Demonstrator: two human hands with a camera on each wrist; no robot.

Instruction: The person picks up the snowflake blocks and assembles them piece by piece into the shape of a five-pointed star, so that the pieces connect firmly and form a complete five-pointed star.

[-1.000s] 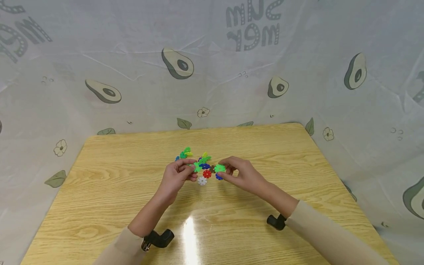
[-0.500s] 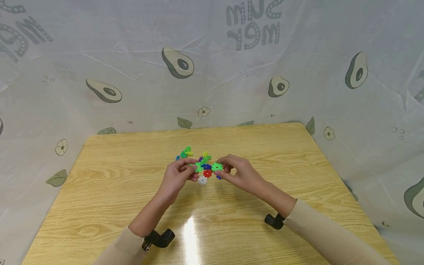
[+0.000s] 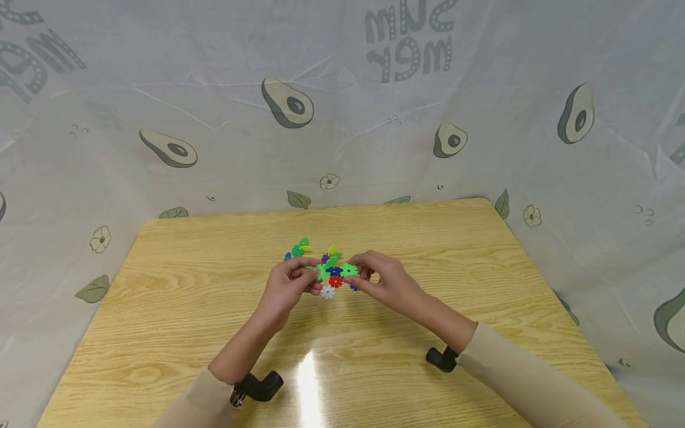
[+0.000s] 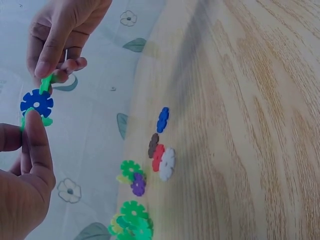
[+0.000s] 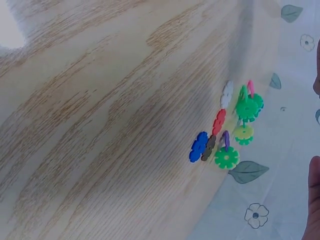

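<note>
My left hand (image 3: 289,286) pinches a light green notched plastic disc (image 3: 323,272). A dark blue notched disc (image 4: 29,103) is joined to its right side. My right hand (image 3: 389,278) pinches another light green disc (image 3: 350,270) between thumb and fingers. That disc meets the blue one's edge in the left wrist view; how deep it sits in a slot cannot be told. Both hands are held above the table. Only slivers of the hands show at the right edge of the right wrist view.
Loose white (image 3: 328,292), red (image 3: 335,282), brown (image 4: 153,145) and blue discs (image 4: 163,120) lie on the wooden table (image 3: 428,238). Behind them sit a green, yellow and purple joined cluster (image 4: 131,170) and a mostly green cluster (image 4: 135,212). A patterned cloth (image 3: 342,148) hangs beyond the table.
My right hand has moved slightly left, bringing its green disc against the blue disc. The left hand has stayed nearly still.
</note>
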